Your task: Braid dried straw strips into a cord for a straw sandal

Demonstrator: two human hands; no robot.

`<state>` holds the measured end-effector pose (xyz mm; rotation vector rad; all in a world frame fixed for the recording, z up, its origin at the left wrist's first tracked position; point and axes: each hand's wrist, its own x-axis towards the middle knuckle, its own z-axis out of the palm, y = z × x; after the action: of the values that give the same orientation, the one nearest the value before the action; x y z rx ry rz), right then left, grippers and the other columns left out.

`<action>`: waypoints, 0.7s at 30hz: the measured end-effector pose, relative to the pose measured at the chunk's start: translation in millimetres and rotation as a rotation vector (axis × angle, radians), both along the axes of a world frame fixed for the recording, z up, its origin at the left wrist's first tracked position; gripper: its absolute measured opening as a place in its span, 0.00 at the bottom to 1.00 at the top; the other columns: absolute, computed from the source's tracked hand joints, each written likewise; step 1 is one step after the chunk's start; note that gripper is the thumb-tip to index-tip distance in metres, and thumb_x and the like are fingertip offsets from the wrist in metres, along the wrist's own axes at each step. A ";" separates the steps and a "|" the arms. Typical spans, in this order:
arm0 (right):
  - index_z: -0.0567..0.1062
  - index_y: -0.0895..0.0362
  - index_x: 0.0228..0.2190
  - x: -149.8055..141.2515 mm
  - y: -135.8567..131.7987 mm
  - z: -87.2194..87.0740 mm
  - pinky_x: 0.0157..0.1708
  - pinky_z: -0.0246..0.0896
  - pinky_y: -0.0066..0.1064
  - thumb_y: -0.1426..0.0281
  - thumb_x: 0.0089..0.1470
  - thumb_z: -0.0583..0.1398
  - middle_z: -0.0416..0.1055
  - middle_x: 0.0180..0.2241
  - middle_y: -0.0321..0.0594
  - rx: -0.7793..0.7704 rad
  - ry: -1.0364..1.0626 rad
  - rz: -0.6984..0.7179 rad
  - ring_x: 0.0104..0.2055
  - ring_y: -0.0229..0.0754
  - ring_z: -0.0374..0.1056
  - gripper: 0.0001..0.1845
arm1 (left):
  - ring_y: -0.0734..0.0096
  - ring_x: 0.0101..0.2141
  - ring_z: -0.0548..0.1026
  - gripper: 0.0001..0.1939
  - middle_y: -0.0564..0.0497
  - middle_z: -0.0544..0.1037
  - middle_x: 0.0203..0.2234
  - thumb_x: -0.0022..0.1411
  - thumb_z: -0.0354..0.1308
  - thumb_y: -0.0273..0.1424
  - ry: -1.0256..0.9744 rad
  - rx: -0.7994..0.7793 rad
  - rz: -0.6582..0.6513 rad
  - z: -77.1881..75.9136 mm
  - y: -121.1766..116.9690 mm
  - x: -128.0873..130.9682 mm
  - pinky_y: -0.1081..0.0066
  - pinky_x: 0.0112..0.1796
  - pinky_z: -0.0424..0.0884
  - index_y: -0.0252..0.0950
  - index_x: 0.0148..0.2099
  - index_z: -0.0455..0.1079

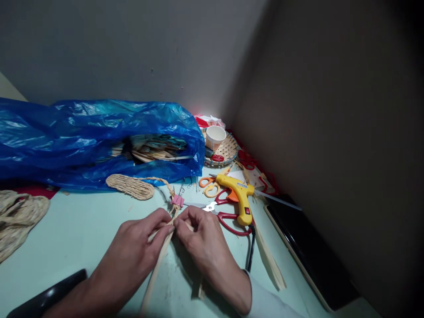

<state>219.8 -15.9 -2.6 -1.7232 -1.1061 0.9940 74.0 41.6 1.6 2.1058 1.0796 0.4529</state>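
Evidently, part of the pale fibre is braided and part is loose. A finished braid (159, 179) runs from an oval coil (130, 186), at about 10 o'clock from the hands, to a pink clip (178, 201) at 12 o'clock. Just below that clip, the left hand (142, 240) pinches between thumb and forefinger, and the right hand (203, 238) pinches right beside it; which strand each grips is too small to tell. One unbraided strand (159, 265) trails toward 7 o'clock, and a loose end (201, 289) shows at 5 o'clock. So the length below the fingers looks unworked, though how much remains cannot be judged. Scissors (227, 219) and a yellow glue gun (243, 198) lie at 2 to 3 o'clock, a flat strip (269, 256) at 4, and a blue bag (66, 137) of dried strips (155, 150) around 11.
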 end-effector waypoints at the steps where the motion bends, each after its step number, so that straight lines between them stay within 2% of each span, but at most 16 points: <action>1: 0.70 0.57 0.22 -0.1 -0.1 -0.9 0.27 0.49 0.27 0.78 0.54 0.59 0.65 0.21 0.30 0.009 -0.017 -0.002 0.26 0.36 0.59 0.10 | 0.61 0.27 0.79 0.12 0.51 0.82 0.26 0.66 0.53 0.38 -0.030 0.086 -0.016 0.5 -1.4 -1.1 0.66 0.32 0.69 0.42 0.32 0.73; 4: 0.69 0.57 0.22 0.6 -0.1 -3.1 0.27 0.49 0.27 0.79 0.53 0.59 0.64 0.21 0.30 0.041 -0.052 0.002 0.26 0.36 0.60 0.11 | 0.64 0.30 0.80 0.09 0.51 0.82 0.29 0.67 0.56 0.32 -0.136 0.339 -0.056 -0.4 -5.4 -4.5 0.69 0.35 0.72 0.41 0.36 0.77; 7: 0.71 0.58 0.22 2.9 -0.2 -2.2 0.29 0.52 0.27 0.80 0.53 0.58 0.68 0.21 0.32 0.049 0.003 0.022 0.27 0.36 0.63 0.11 | 0.67 0.29 0.79 0.09 0.50 0.79 0.28 0.67 0.55 0.26 -0.155 0.473 -0.150 -7.6 -10.1 -6.7 0.72 0.33 0.72 0.39 0.41 0.76; 11: 0.71 0.58 0.21 7.5 -1.7 2.6 0.24 0.49 0.25 0.81 0.53 0.58 0.62 0.17 0.28 0.011 0.182 0.031 0.22 0.34 0.57 0.12 | 0.66 0.28 0.77 0.15 0.49 0.79 0.29 0.65 0.54 0.20 -0.132 0.690 -0.240 -25.6 -17.4 -8.6 0.71 0.31 0.71 0.39 0.51 0.72; 15: 0.71 0.57 0.22 10.1 -3.7 5.6 0.20 0.45 0.25 0.79 0.54 0.57 0.59 0.13 0.26 -0.029 0.372 0.059 0.17 0.33 0.53 0.11 | 0.62 0.35 0.79 0.20 0.43 0.83 0.36 0.63 0.53 0.17 -0.137 0.899 -0.289 -35.2 -24.0 -10.7 0.69 0.35 0.72 0.37 0.55 0.69; 17: 0.73 0.58 0.22 10.9 -4.2 7.4 0.22 0.48 0.25 0.80 0.53 0.58 0.64 0.15 0.28 -0.025 0.368 0.043 0.19 0.33 0.56 0.11 | 0.62 0.33 0.79 0.16 0.45 0.83 0.34 0.64 0.52 0.19 -0.164 0.817 -0.313 -30.6 -24.6 -11.7 0.68 0.34 0.71 0.38 0.50 0.72; 19: 0.74 0.58 0.22 12.2 -4.8 9.9 0.25 0.52 0.25 0.81 0.53 0.58 0.69 0.18 0.31 -0.013 0.320 0.032 0.22 0.34 0.61 0.11 | 0.64 0.29 0.76 0.10 0.50 0.79 0.27 0.67 0.53 0.24 -0.157 0.577 -0.279 -20.0 -21.3 -11.8 0.68 0.31 0.69 0.41 0.39 0.74; 21: 0.75 0.59 0.22 13.8 -5.9 12.0 0.27 0.54 0.26 0.81 0.53 0.58 0.73 0.21 0.33 -0.006 0.272 0.041 0.24 0.35 0.64 0.12 | 0.64 0.30 0.75 0.14 0.51 0.76 0.25 0.69 0.52 0.31 -0.130 0.329 -0.171 -7.7 -13.9 -10.0 0.67 0.33 0.69 0.41 0.30 0.72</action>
<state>233.6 -21.9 9.4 -1.5210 -0.9649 1.2178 64.0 27.7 -6.1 2.3927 0.7828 0.7124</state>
